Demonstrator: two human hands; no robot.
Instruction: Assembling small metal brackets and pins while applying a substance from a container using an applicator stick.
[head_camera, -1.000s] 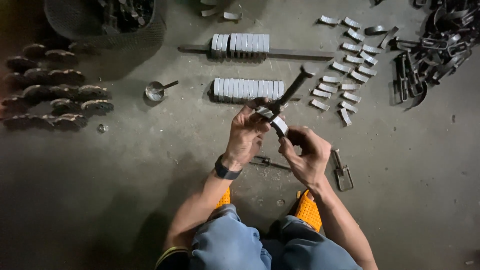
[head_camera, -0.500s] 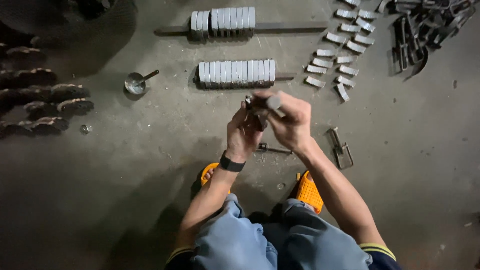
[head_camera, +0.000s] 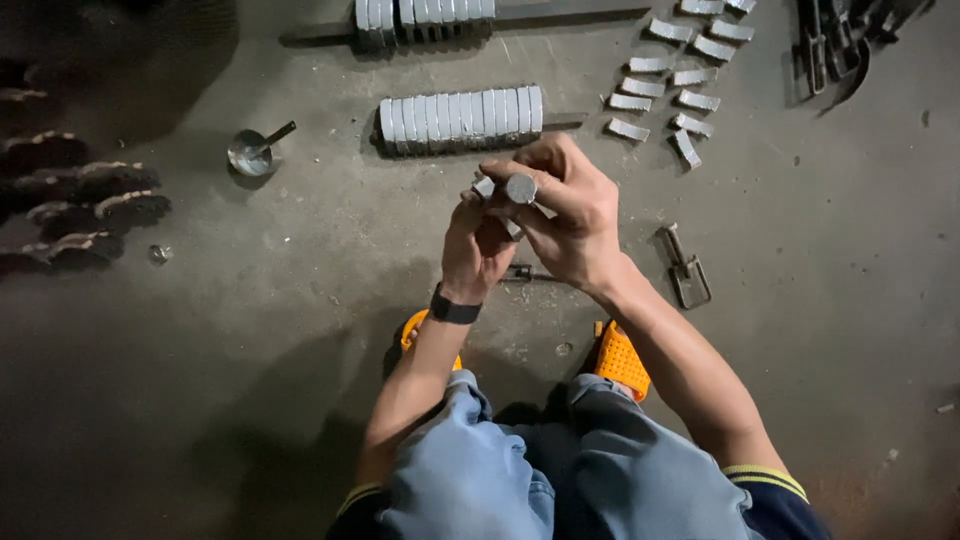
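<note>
Grey metal, small block-shaped piece sits pinched at the fingertips of my left hand, closed tight on it; a black wristband wraps that wrist. My right hand is curled shut around a round-headed grey steel bolt or pin, its flat end facing the camera, touching the small piece; how the two parts mate I cannot tell, fingers cover it. Both hands held together above the dusty grey concrete floor, over my knees in blue jeans, orange perforated sandals just below. Under the hands a thin dark metal rod piece lies on the floor. Just beyond the hands, a row of silvery flat plates threaded on a bar; a second such row farther up at the frame edge. Right of it, scattered loose silvery plates. A rectangular metal buckle-like loop lies near my right forearm. Far left: small round metal cup with a stick in it, and a stack of dark toothed parts.
</note>
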